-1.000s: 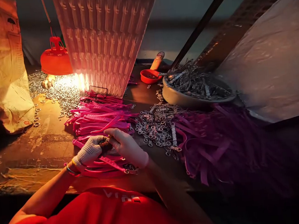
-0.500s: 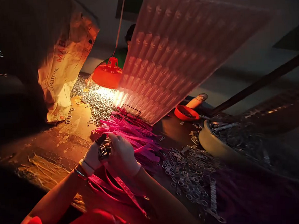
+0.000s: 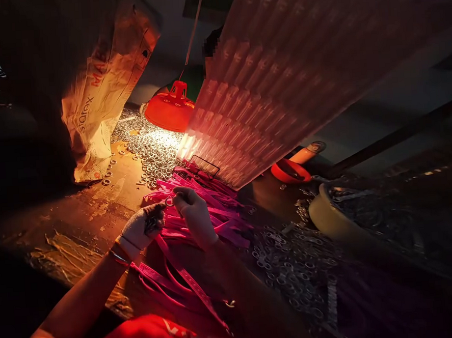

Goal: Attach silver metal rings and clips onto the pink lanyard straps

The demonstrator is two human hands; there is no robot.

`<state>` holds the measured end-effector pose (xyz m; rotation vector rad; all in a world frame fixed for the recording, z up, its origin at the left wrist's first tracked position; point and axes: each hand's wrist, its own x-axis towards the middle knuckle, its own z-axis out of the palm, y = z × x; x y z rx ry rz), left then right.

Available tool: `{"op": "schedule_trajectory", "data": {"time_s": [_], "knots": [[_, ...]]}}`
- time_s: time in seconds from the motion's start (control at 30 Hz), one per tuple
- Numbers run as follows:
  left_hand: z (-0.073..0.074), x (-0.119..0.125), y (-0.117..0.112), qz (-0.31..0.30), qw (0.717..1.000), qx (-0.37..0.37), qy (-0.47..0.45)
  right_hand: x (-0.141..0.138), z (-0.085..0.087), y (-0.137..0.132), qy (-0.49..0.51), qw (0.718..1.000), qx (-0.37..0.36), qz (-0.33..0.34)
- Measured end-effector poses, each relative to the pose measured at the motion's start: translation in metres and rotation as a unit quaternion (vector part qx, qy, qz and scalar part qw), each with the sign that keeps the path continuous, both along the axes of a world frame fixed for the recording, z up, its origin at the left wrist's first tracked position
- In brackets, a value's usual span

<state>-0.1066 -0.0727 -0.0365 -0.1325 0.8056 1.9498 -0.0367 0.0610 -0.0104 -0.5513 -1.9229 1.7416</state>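
Observation:
My left hand (image 3: 141,227), in a pale glove with dark, worn fingers, is curled around several small metal rings (image 3: 153,223). Its forefinger points toward my right hand. Between the fingertips of both hands a single metal ring (image 3: 169,202) shows. My right hand (image 3: 194,214), also gloved, is closed in a pinch at that ring. Below and behind the hands lies a heap of pink straps (image 3: 223,217). More pink straps (image 3: 187,278) trail toward my lap, one with a metal fitting (image 3: 230,304) at its end.
A red lamp (image 3: 171,111) hangs over a pile of metal rings (image 3: 154,155). Behind the straps leans a ribbed translucent sheet (image 3: 241,117). Metal buckle-like parts (image 3: 289,262), a pale tub (image 3: 328,216) and a red bowl (image 3: 289,171) are rightward. A printed sack (image 3: 94,141) stands left; a person sits behind.
My hands were together over the rings; now my right hand has drawn up and apart, and one ring shows between the fingertips. The view has shifted slightly.

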Motion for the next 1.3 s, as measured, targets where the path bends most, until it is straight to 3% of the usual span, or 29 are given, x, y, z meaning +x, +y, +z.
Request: {"op": "schedule_trajectory", "data": {"time_s": [0.2, 0.27, 0.4, 0.53, 0.63, 0.73, 0.9, 0.97, 1.03, 1.13, 1.2, 1.3], "knots": [[0.010, 0.016, 0.009, -0.016, 0.990, -0.029, 0.139, 0.019, -0.010, -0.004, 0.010, 0.994, 0.110, -0.014], [0.011, 0.018, 0.010, -0.044, 0.989, -0.028, 0.141, 0.028, -0.013, 0.003, 0.012, 0.991, 0.132, 0.000], [0.007, 0.027, 0.014, -0.138, 0.981, -0.060, 0.126, 0.052, -0.019, 0.023, 0.005, 0.984, 0.158, 0.084], [-0.005, 0.047, 0.022, -0.195, 0.966, -0.075, 0.155, 0.082, -0.021, 0.032, -0.013, 0.962, 0.218, 0.163], [-0.016, 0.063, 0.027, -0.237, 0.950, -0.108, 0.173, 0.108, -0.018, 0.033, -0.068, 0.946, 0.288, 0.132], [-0.019, 0.075, 0.027, -0.254, 0.930, -0.114, 0.238, 0.134, -0.013, 0.032, -0.148, 0.905, 0.381, 0.115], [-0.010, 0.089, 0.031, -0.344, 0.845, -0.133, 0.388, 0.162, -0.013, 0.028, -0.231, 0.852, 0.464, 0.073], [-0.008, 0.093, 0.036, -0.349, 0.843, -0.126, 0.390, 0.169, -0.018, 0.023, -0.226, 0.846, 0.482, 0.037], [-0.008, 0.098, 0.041, -0.358, 0.865, -0.112, 0.333, 0.175, -0.024, 0.016, -0.207, 0.842, 0.497, -0.018], [-0.007, 0.108, 0.048, -0.365, 0.902, -0.114, 0.201, 0.183, -0.032, 0.004, -0.175, 0.852, 0.483, -0.101], [-0.003, 0.113, 0.053, -0.368, 0.908, -0.125, 0.154, 0.190, -0.034, 0.001, -0.165, 0.889, 0.411, -0.115], [0.012, 0.110, 0.069, -0.384, 0.879, -0.126, 0.254, 0.201, -0.035, 0.008, -0.160, 0.939, 0.284, -0.113]]}}
